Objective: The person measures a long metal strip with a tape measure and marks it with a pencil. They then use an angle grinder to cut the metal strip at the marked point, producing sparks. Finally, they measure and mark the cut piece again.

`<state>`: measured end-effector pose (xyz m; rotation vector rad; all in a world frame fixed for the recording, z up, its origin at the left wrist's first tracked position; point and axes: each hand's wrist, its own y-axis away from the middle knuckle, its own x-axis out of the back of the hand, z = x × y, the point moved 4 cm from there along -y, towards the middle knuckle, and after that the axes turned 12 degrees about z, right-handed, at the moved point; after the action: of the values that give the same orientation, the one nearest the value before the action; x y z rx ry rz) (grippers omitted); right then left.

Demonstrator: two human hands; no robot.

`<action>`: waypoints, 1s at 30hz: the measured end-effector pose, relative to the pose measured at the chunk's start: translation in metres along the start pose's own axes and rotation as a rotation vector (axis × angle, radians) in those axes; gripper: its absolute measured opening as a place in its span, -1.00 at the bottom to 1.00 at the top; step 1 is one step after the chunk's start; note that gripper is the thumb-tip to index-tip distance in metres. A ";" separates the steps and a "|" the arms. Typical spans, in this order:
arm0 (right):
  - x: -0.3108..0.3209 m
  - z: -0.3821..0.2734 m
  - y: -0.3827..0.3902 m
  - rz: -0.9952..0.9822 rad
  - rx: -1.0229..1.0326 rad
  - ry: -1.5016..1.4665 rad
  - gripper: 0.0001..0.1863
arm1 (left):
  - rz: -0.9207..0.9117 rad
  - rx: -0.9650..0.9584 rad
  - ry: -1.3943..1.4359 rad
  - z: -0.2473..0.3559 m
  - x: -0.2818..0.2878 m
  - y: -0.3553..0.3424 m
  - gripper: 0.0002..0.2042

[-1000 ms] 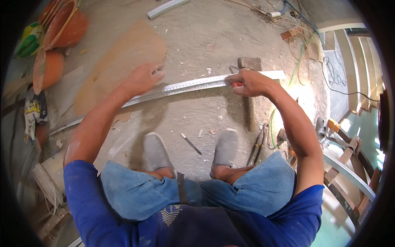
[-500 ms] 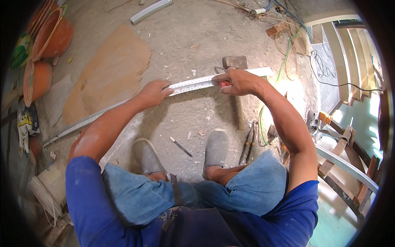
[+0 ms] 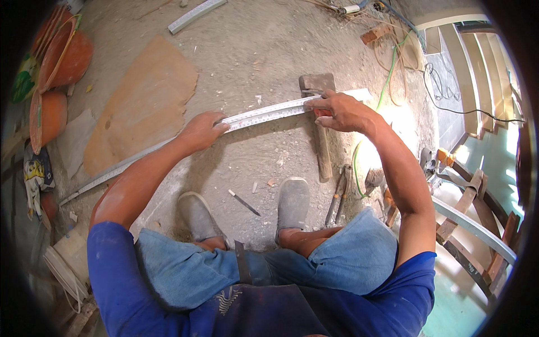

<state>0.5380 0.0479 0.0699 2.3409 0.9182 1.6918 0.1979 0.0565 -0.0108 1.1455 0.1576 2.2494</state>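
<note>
A long, pale metal profile (image 3: 126, 163) slants across the floor in front of my feet, its right end raised toward the hammer. My left hand (image 3: 201, 131) is closed round its middle part, thumb on the near edge. My right hand (image 3: 343, 112) grips the red case of a tape measure (image 3: 323, 113) against the profile near its right end. Between my hands, the marked blade (image 3: 266, 117) runs along the profile. Beneath my right hand lies a hammer (image 3: 318, 83) with a wooden handle, its upper handle partly covered.
Pliers (image 3: 338, 194) and a dark pencil-like stick (image 3: 244, 202) lie near my shoes. A brown sheet (image 3: 143, 106) and orange buckets (image 3: 67, 59) are on the left. A short metal piece (image 3: 196, 16) lies ahead. A green cable (image 3: 387, 78) and a wooden frame (image 3: 477, 224) are on the right.
My right hand has slid rightward along the profile with the tape measure, and my left hand has shifted slightly left. More marked length shows between them. The view has moved a little.
</note>
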 end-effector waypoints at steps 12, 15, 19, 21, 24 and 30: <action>0.006 -0.005 0.000 -0.016 -0.011 -0.005 -0.45 | -0.011 0.039 -0.004 0.000 0.001 -0.001 -0.61; 0.006 -0.005 -0.001 -0.029 -0.027 -0.003 -0.45 | -0.014 0.035 -0.006 -0.003 -0.001 -0.001 -0.62; 0.005 -0.005 0.000 -0.036 -0.051 -0.003 -0.44 | -0.020 0.049 -0.027 0.000 0.000 -0.001 -0.62; 0.005 -0.005 0.000 -0.032 -0.047 -0.002 -0.45 | -0.020 0.040 -0.029 0.000 0.001 -0.001 -0.61; 0.005 -0.005 0.000 -0.023 -0.030 -0.008 -0.45 | -0.012 0.029 -0.019 0.001 0.002 0.000 -0.62; 0.000 0.001 -0.001 0.003 -0.006 -0.016 -0.49 | -0.021 0.024 0.023 -0.011 0.007 -0.003 -0.62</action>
<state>0.5383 0.0486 0.0690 2.3499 0.9062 1.6719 0.1880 0.0645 -0.0138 1.1256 0.2060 2.2490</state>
